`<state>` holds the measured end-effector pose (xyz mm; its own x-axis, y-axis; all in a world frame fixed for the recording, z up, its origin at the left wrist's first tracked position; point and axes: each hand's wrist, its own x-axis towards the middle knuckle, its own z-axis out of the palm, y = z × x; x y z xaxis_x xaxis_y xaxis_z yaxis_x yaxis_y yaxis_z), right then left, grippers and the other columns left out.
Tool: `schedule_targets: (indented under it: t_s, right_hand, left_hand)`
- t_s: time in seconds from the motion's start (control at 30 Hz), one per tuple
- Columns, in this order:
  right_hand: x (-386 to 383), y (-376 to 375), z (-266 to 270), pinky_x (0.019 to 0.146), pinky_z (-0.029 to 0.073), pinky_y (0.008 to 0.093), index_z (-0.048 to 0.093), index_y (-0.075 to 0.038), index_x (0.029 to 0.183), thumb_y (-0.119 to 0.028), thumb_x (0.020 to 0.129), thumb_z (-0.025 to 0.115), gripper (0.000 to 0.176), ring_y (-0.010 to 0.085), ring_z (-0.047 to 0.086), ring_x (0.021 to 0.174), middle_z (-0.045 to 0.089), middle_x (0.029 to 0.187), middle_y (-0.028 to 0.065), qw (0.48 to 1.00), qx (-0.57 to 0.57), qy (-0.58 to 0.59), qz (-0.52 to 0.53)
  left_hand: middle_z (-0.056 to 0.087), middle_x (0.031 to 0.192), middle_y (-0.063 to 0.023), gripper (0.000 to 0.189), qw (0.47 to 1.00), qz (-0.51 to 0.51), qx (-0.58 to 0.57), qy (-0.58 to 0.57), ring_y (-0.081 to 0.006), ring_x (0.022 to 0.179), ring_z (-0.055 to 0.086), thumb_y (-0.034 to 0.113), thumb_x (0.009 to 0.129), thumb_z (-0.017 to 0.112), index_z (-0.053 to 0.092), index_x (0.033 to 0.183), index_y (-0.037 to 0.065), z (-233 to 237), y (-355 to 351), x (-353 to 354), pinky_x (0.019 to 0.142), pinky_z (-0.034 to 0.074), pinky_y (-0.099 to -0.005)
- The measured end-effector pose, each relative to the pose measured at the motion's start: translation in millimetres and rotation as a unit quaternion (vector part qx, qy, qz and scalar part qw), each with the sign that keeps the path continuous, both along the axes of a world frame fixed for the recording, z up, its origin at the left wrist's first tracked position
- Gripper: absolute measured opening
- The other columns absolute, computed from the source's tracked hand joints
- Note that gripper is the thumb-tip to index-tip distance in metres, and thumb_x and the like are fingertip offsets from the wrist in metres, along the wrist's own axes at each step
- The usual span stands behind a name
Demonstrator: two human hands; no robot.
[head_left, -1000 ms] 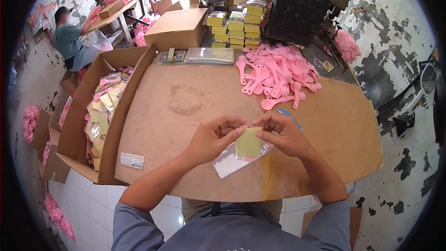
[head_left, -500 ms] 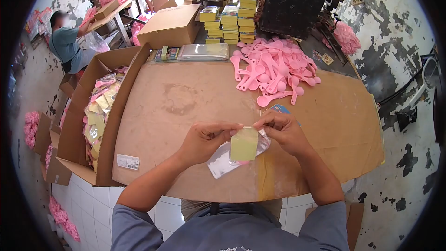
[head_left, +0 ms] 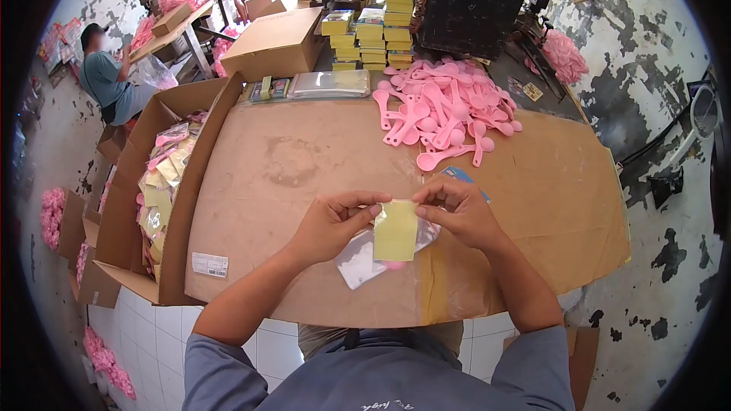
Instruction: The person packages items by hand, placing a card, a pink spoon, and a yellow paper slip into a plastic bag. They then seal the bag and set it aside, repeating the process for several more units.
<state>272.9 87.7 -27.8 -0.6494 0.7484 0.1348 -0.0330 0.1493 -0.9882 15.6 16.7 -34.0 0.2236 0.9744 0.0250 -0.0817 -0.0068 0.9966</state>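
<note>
A: What is at the centre of the frame, slightly below the middle?
B: A yellow card (head_left: 395, 234), upright in the frame, with a shiny clear film at its upper edge.

A: And the grip?
B: The left hand (head_left: 339, 224) pinches the upper left corner between thumb and fingers; the right hand (head_left: 459, 211) pinches the upper right corner likewise.

A: What lies around the card?
B: Clear bags (head_left: 358, 265) on the cardboard sheet (head_left: 266, 205), partly behind it; a pink shape shows at its lower edge, too covered to identify. A blue packet (head_left: 458, 174) is just beside the right hand, partly hidden.

A: Upper part of the frame?
B: Pink spoons (head_left: 449, 110) in a heap, right of centre; yellow stacks (head_left: 371, 36) above them, to the left.

A: Left side?
B: An open box (head_left: 214, 144) of mixed packets (head_left: 161, 186); beyond it, at upper left, a seated person (head_left: 106, 80).
</note>
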Motion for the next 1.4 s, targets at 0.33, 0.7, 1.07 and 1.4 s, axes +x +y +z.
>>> schedule_targets:
  t_s: [0.33,0.7,1.07,1.4]
  right_hand:
    - [-0.9,-3.6,-0.5,0.086,0.053,0.0277,0.062,0.003,0.123,-0.002,0.095,0.071,0.030,0.0111,0.066,0.095,0.069,0.103,0.0037,0.997,-0.047,-0.015,0.056]
    - [50.6,34.9,13.8,0.089,0.052,0.0368,0.068,-0.004,0.116,-0.017,0.087,0.077,0.033,0.0234,0.066,0.101,0.066,0.106,0.0115,0.842,0.341,-0.329,-0.259]
    - [66.7,40.4,10.1,0.076,0.052,0.0358,0.067,0.000,0.107,-0.018,0.080,0.085,0.038,0.0210,0.061,0.083,0.063,0.093,0.0090,0.912,0.206,-0.346,-0.076]
    - [69.7,48.9,10.7,0.071,0.048,0.0311,0.067,0.000,0.097,-0.007,0.085,0.078,0.018,0.0101,0.055,0.075,0.061,0.080,0.0009,0.926,0.181,-0.299,-0.142]
  left_hand:
    - [0.073,0.107,-0.0087,0.031,0.996,0.048,0.038,-0.061,-0.0135,0.096,0.070,0.012,0.103,0.064,0.062,0.130,-0.003,8.2,-3.0,9.1,0.087,0.059,-0.0302]
    - [0.064,0.131,-0.0133,0.050,0.853,0.424,0.219,-0.212,-0.0241,0.118,0.064,0.042,0.111,0.038,0.050,0.140,0.003,37.8,12.8,-76.5,0.092,0.057,-0.0387]
    - [0.068,0.100,-0.0062,0.022,0.930,0.096,0.197,0.297,-0.0167,0.086,0.066,0.017,0.089,0.077,0.075,0.108,0.007,-1.9,5.7,-3.6,0.071,0.052,-0.0327]
    - [0.068,0.084,-0.0077,0.018,0.952,0.053,0.107,0.282,-0.0193,0.071,0.064,0.014,0.087,0.079,0.074,0.101,0.004,-21.9,5.3,10.9,0.066,0.052,-0.0333]
